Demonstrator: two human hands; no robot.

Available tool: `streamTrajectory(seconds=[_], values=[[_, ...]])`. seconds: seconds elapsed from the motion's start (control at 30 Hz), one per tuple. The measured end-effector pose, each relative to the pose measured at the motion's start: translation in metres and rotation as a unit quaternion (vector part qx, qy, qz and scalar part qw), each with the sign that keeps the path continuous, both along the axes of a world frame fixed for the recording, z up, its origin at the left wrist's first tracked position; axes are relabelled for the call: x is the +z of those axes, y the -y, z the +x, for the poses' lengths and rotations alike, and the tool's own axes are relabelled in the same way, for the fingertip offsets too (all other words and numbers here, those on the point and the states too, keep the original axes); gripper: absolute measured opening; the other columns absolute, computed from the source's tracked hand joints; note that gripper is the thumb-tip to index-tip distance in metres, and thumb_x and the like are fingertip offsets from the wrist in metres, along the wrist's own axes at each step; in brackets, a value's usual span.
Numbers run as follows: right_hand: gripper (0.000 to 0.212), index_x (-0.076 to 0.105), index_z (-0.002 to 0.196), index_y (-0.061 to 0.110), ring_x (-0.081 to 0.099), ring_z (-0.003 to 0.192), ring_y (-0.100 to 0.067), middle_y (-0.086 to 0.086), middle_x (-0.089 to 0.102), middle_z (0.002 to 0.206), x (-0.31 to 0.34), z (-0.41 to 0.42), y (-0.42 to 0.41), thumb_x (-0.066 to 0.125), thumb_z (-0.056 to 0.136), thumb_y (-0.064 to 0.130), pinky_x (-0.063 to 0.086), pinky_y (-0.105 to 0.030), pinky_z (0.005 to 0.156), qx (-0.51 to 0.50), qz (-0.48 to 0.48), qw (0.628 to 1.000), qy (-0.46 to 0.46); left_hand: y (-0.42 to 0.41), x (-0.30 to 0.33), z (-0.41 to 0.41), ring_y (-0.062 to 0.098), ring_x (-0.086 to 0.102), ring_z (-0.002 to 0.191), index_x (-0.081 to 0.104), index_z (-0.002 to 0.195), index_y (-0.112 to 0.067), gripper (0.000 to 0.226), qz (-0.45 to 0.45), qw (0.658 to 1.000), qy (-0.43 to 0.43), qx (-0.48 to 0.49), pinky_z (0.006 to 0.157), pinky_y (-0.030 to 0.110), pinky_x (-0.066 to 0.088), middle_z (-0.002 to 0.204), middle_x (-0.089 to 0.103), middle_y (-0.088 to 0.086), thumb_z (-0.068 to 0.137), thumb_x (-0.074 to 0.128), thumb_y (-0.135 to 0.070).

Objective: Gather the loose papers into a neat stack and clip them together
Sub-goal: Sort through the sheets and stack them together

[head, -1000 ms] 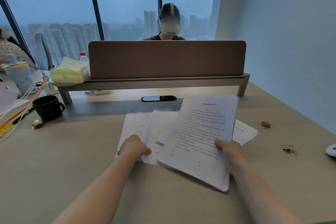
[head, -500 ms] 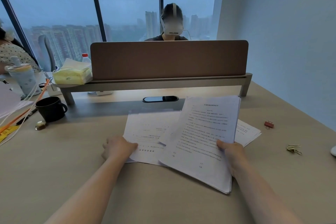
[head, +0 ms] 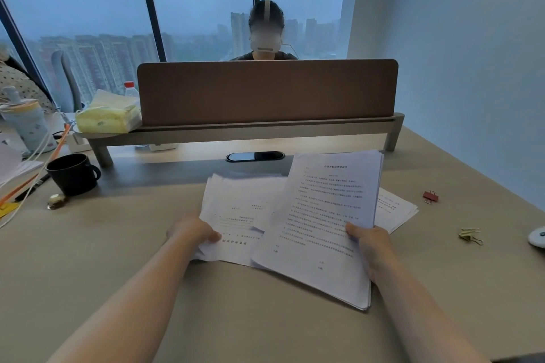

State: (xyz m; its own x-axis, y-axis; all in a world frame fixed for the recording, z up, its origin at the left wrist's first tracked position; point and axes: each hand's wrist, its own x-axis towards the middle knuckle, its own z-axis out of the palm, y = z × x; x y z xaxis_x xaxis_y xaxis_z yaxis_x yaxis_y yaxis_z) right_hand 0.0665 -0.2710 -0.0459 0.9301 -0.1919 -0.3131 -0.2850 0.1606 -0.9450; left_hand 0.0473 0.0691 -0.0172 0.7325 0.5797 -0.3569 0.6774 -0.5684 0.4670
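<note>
Gathering stage, and the right hand (head: 372, 247) pinches a thick sheaf (head: 324, 224) by its right edge, thumb on top, far end tilted up off the desk (head: 118, 244). The left hand (head: 193, 233) grips a second pile (head: 236, 209) at its near left corner, thumb on the top sheet. More sheets (head: 395, 209) lie flat beyond the right hand, partly under the sheaf. Best play: slide the pile under the sheaf, collect the rest, then tap the edges square. The red clip (head: 430, 196) waits well off to the right.
</note>
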Motion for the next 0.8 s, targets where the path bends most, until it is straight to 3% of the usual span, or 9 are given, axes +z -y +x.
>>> streamTrajectory(seconds=[0.17,0.3,0.4,0.47,0.67,0.8], values=[[0.010,0.069,0.097,0.003,0.071,0.088,-0.039,-0.016,0.074,0.096,0.000,0.000,0.000,0.066,0.088,0.004,0.057,-0.055,0.085,-0.003,-0.007,1.000,-0.001,-0.002,-0.005,-0.002,0.032,0.061,0.087,0.055,0.103,-0.006,0.034,-0.055,0.996,0.059,0.023,0.072,0.036,0.051,0.098,0.063,0.014,0.078,0.075,-0.016],[0.015,0.069,0.102,0.000,0.071,0.087,-0.038,-0.017,0.074,0.097,0.000,-0.001,0.000,0.066,0.088,0.004,0.058,-0.051,0.084,-0.005,-0.014,1.000,-0.001,-0.013,-0.009,-0.007,0.033,0.062,0.092,0.059,0.102,-0.011,0.027,-0.087,0.986,0.141,0.017,0.077,0.039,0.053,0.100,0.066,0.012,0.078,0.071,-0.015],[0.018,0.069,0.105,0.000,0.071,0.088,-0.038,-0.017,0.073,0.099,0.001,-0.002,0.000,0.066,0.088,0.005,0.057,-0.053,0.086,-0.003,-0.024,1.000,0.001,-0.020,-0.008,-0.017,0.029,0.059,0.083,0.058,0.088,-0.014,0.009,-0.058,0.978,0.198,0.002,0.068,0.034,0.045,0.089,0.065,0.009,0.082,0.064,-0.016],[0.019,0.069,0.106,0.000,0.071,0.088,-0.037,-0.017,0.073,0.100,0.001,-0.002,0.000,0.067,0.087,0.005,0.057,-0.053,0.086,-0.002,-0.030,1.000,-0.001,-0.027,-0.008,-0.026,0.028,0.057,0.076,0.055,0.077,-0.016,0.008,-0.043,0.971,0.235,0.009,0.063,0.034,0.042,0.082,0.064,0.009,0.081,0.061,-0.016],[0.020,0.066,0.109,0.002,0.070,0.088,-0.038,-0.018,0.072,0.102,0.005,-0.007,-0.004,0.064,0.090,0.005,0.057,-0.054,0.085,0.000,-0.053,0.999,0.006,-0.048,0.010,-0.059,0.025,0.053,0.066,0.055,0.073,-0.013,0.012,-0.071,0.928,0.357,0.083,0.058,0.034,0.038,0.075,0.061,0.009,0.082,0.062,-0.013],[0.015,0.065,0.105,0.007,0.069,0.085,-0.036,-0.015,0.071,0.099,0.009,-0.011,-0.014,0.061,0.091,0.004,0.057,-0.047,0.081,0.005,-0.055,0.998,0.022,-0.071,0.025,-0.076,0.029,0.059,0.076,0.063,0.087,-0.010,0.007,-0.094,0.889,0.428,0.131,0.068,0.039,0.047,0.085,0.065,0.011,0.084,0.066,-0.016]])
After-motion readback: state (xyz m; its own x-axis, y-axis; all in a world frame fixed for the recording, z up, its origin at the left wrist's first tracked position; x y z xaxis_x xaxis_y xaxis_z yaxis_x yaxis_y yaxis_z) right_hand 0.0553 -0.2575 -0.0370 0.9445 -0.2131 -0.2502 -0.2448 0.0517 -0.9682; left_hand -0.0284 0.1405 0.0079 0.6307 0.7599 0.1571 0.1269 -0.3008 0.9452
